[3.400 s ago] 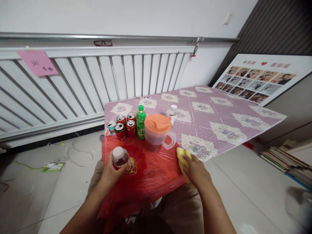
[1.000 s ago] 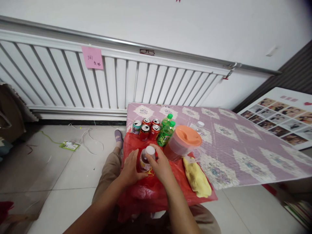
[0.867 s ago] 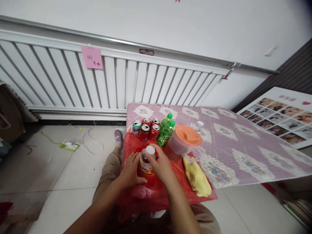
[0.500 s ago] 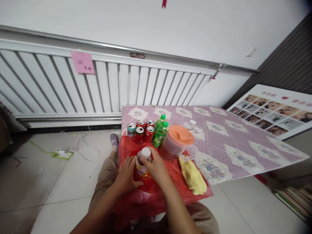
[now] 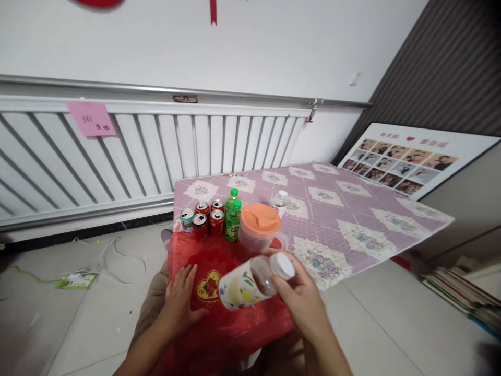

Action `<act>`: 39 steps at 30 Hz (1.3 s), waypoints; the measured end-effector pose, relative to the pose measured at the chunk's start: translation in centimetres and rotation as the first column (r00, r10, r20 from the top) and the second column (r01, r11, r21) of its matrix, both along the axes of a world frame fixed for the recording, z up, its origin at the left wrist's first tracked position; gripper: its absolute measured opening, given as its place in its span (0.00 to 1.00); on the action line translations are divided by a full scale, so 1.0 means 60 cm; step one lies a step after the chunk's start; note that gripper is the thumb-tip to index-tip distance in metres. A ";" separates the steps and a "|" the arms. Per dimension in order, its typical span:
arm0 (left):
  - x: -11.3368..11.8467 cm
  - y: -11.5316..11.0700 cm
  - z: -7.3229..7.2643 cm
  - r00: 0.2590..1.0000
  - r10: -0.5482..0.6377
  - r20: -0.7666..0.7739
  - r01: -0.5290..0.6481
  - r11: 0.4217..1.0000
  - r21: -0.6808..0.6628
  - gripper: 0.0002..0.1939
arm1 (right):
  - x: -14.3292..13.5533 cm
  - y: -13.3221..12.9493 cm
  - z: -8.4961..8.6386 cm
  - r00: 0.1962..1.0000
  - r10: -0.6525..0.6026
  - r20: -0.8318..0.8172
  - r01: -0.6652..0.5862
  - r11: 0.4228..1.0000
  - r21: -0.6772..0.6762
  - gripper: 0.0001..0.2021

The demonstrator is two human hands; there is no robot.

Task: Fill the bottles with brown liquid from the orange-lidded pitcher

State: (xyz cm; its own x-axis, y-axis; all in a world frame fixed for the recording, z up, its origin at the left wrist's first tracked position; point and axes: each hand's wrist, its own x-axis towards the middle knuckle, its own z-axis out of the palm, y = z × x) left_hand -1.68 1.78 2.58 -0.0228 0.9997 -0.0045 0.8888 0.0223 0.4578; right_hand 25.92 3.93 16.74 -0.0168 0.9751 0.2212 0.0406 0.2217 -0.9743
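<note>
Nearest, the right hand [image 5: 301, 292] grips the patterned bottle [image 5: 242, 288] around its neck and shoulder, fingers wrapped close, thumb below the white cap [image 5: 282, 266]. The bottle leans well over, cap toward the right, base toward the left, above the red sheet [image 5: 242, 339]; it looks lifted, though any contact at its base is hard to judge. The left hand [image 5: 180, 297] is empty, fingers apart, at the sheet's left side, beside a gold heart print [image 5: 208, 287].

The step in hand seems to be moving the capped bottle with one hand. Standing it down would call for a turn of the wrist to bring the base level, clear of the jug [image 5: 254, 237] just behind.

Farther back on the table [image 5: 364, 230], left of the jug, stand two green bottles [image 5: 234, 230], then four red cans [image 5: 216, 223] and a teal can [image 5: 187, 223]. Behind the jug stands a clear bottle [image 5: 281, 202].
</note>
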 end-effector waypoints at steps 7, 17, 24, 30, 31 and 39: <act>0.099 -0.003 0.033 0.959 -0.202 0.197 0.175 0.973 0.149 0.37 | 0.185 -0.016 0.019 0.951 -0.306 0.028 0.302 0.947 0.112 0.19; 0.324 -0.004 0.008 0.882 -0.410 0.230 0.456 0.866 -0.205 0.49 | 0.286 0.134 -0.003 0.794 -0.490 0.359 0.449 0.871 0.196 0.23; 0.329 0.021 -0.002 0.871 -0.491 0.029 0.488 0.855 -0.174 0.37 | 0.304 0.241 -0.036 0.824 -0.388 0.414 0.361 0.921 0.144 0.19; 0.332 0.037 0.001 0.846 -0.533 -0.027 0.520 0.835 -0.182 0.27 | 0.306 0.273 -0.063 0.871 -0.304 0.386 0.290 0.952 0.095 0.19; 0.332 0.039 -0.002 0.847 -0.531 -0.033 0.517 0.836 -0.183 0.26 | 0.309 0.274 -0.069 0.874 -0.301 0.381 0.288 0.953 0.092 0.20; 0.341 0.043 -0.028 0.855 -0.508 -0.103 0.480 0.851 -0.212 0.23 | 0.335 0.238 -0.154 0.866 -0.376 0.331 0.393 0.920 0.017 0.40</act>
State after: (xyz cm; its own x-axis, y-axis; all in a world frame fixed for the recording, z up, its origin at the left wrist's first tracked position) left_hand 18.78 4.37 0.92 0.4597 0.8620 -0.2137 0.8601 -0.3723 0.3487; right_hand 45.99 18.23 7.50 0.2996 0.9285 0.2193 0.4244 0.0762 -0.9023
